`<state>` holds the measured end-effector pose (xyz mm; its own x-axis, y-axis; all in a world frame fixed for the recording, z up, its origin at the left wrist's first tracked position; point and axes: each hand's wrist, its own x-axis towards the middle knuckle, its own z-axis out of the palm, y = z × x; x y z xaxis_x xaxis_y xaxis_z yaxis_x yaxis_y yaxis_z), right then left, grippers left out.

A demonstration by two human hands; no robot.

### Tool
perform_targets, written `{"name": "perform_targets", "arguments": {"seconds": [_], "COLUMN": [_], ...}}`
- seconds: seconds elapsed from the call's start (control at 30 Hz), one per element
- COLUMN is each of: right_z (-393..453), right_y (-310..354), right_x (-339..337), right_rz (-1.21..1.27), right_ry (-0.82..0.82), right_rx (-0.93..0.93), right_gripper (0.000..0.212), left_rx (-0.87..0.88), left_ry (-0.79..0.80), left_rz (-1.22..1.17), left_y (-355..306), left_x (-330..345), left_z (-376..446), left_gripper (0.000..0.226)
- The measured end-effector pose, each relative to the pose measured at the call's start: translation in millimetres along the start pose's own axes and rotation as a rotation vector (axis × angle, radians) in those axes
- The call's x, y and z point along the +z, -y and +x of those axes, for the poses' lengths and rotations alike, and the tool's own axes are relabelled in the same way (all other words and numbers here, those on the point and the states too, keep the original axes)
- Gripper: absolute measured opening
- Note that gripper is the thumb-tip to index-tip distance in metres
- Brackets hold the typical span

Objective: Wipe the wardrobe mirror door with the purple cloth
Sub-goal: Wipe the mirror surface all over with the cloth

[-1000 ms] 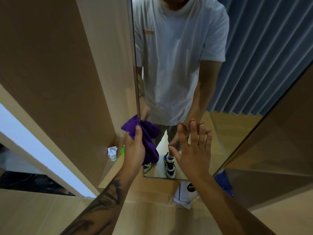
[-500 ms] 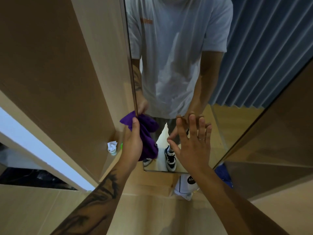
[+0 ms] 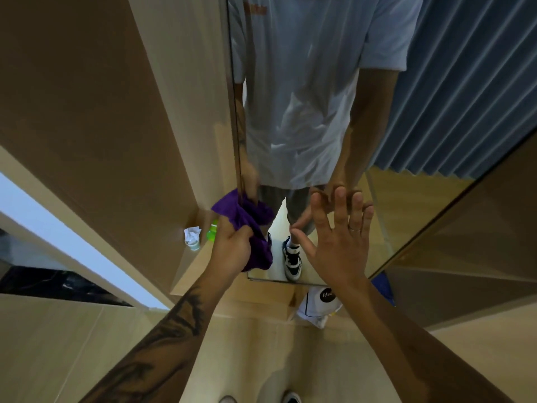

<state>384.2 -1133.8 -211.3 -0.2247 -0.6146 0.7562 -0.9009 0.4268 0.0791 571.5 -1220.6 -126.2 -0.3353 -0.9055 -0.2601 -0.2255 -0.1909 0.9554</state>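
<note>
1. Wooden wardrobe panels [image 3: 96, 117] ran along my left side in the head view, and the mirror door [image 3: 436, 91] stood tall straight ahead of me, its long axis vertical and its bottom edge just above the floor.

2. My left hand [image 3: 232, 245] gripped the purple cloth [image 3: 250, 225], fingers curled round a bunched fold, and held it against the glass at the mirror's lower left corner, right on the left edge.

3. My right hand [image 3: 340, 237] lay flat with fingers spread and straight, pressed on the glass just beside the cloth, holding nothing; I judged it was steadying the door.

4. From the cloth, nearly all of the mirror lay upward and to the right, so I judged the next stroke had to travel that way, with the left hand the one placed to do it.

5. Low by the wardrobe's base, left of the cloth, stood a green bottle [image 3: 212, 231] and a white crumpled tissue [image 3: 192, 234].
</note>
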Motion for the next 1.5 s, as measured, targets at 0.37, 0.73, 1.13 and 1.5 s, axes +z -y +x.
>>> {"name": "perform_targets", "arguments": {"seconds": [0.37,0.73,1.13,1.5], "right_z": [-0.4,-1.6,-1.6,-1.4], "right_y": [1.0,1.4,1.8,3.8], "right_x": [-2.1,-0.8,-3.6,-5.4], "right_rz": [-0.053,-0.068,-0.076,-0.081], "right_ry": [0.003,-0.010,0.029,0.058], "right_rx": [-0.003,0.016,0.014,0.025], "right_gripper": [0.102,0.104,0.103,0.099], "left_rx": [0.017,0.060,0.041,0.025], "left_ry": [0.077,0.029,0.012,0.074], "left_rz": [0.031,-0.067,-0.082,0.071], "left_y": [29.8,20.8,20.6,8.1], "left_x": [-5.7,-9.8,-14.9,-23.4], "left_z": [9.0,15.0,18.7,31.9], "left_gripper": [0.056,0.051,0.053,0.046]}}
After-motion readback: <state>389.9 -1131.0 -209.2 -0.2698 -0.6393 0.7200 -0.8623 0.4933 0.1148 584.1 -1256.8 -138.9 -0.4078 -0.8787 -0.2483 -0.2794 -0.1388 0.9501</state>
